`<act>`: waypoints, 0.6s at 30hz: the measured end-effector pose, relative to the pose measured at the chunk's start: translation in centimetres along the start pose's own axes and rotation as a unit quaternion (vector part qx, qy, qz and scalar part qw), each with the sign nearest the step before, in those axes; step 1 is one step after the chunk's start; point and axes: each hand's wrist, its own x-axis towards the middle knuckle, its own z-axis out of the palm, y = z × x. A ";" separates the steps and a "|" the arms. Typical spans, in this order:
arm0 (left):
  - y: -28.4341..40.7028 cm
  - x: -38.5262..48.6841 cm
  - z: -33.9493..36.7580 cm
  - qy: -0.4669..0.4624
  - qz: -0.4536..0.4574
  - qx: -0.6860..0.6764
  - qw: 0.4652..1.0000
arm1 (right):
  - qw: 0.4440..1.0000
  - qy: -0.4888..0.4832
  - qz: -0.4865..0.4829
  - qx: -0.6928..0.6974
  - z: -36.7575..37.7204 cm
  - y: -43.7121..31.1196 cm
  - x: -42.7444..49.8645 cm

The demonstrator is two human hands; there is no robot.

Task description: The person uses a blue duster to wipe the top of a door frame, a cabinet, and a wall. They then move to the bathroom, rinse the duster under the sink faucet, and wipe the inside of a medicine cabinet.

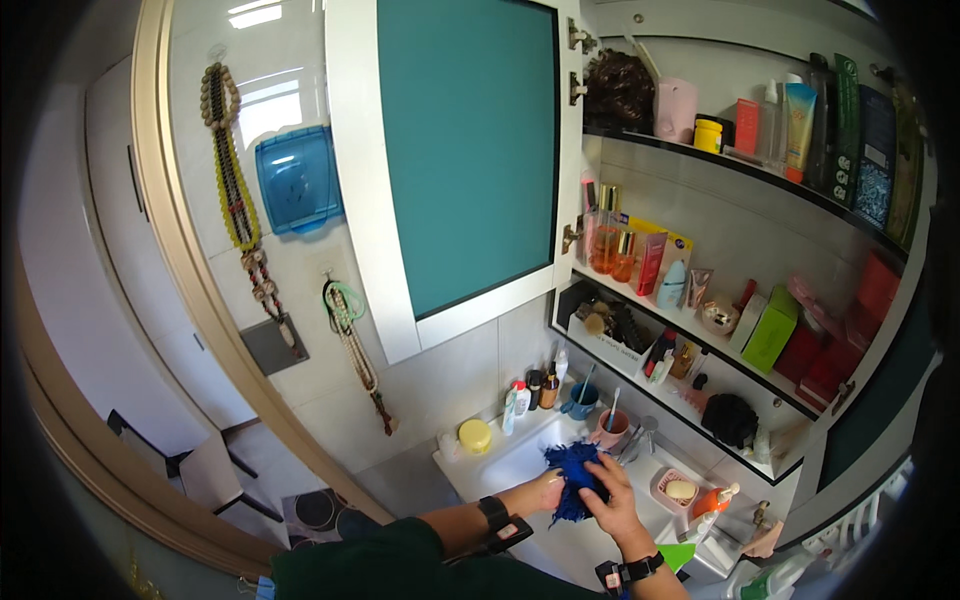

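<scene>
A dark blue, shaggy cloth (573, 474) is bunched between my hands above the white washbasin (517, 469). My left hand (550, 489) grips its left side, the fingers partly hidden by the cloth. Curled over its right side, my right hand (616, 501) has the thumb and fingers pressed on the pile. Behind the cloth stand a pink cup (606, 435) with a toothbrush and the metal faucet (641, 441). Right of my right hand, a bar of soap (680, 490) rests in a pink soap dish (666, 501).
Above the basin, a mirror cabinet has its left door (472, 165) swung out; cosmetics crowd the shelves (750, 169). A blue cup (580, 409), several bottles (549, 390) and a yellow round container (475, 436) line the basin's back and left. An orange pump bottle (712, 501) stands at right.
</scene>
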 end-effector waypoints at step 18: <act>8.9 -2.5 7.7 0.087 0.090 0.881 0.457 | 0.779 -0.030 0.288 0.556 5.9 -0.6 6.1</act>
